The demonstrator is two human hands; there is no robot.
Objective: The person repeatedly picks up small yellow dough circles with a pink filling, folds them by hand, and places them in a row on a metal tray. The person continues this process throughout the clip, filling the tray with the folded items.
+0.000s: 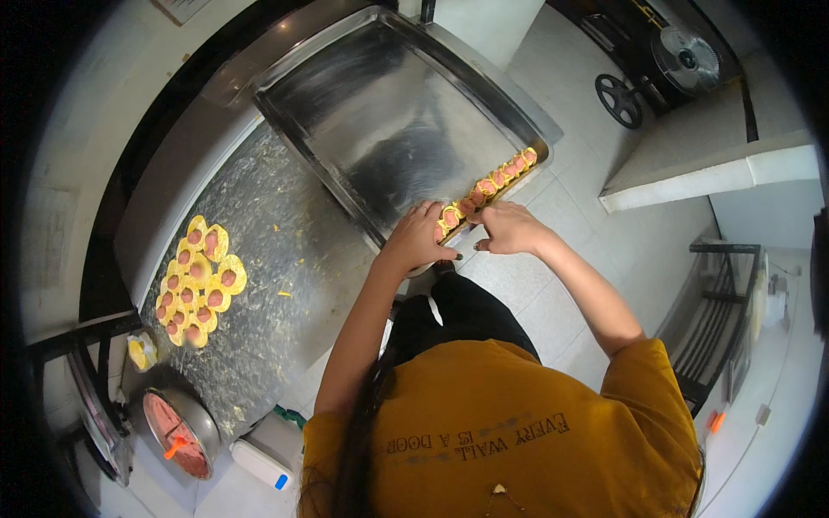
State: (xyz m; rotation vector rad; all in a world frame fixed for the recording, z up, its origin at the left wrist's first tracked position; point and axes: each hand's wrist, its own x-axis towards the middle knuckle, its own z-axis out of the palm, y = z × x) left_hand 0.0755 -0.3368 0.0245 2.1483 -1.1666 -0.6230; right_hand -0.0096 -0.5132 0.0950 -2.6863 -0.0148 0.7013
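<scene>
A row of open-topped dumplings [489, 186], pink filling in yellow wrappers, lines the near edge of a large metal tray [380, 112]. At the row's left end, my left hand [416, 237] is around a dumpling [449, 217], fingers inside the tray and thumb outside its rim. My right hand [511, 230] is beside it at the same edge. Its forefinger tip touches the row, and its thumb is spread apart outside the rim. Part of the row is hidden by my fingers. On the worktop to the left lie several yellow wrappers topped with meat [197, 281].
The tray rests partly on a speckled, floury worktop [268, 216]. At lower left stands a metal bowl [203, 423] of pink meat with an orange-handled utensil [177, 445]. A fan [686, 59] is at upper right, and a dark metal rack [717, 319] is on the right.
</scene>
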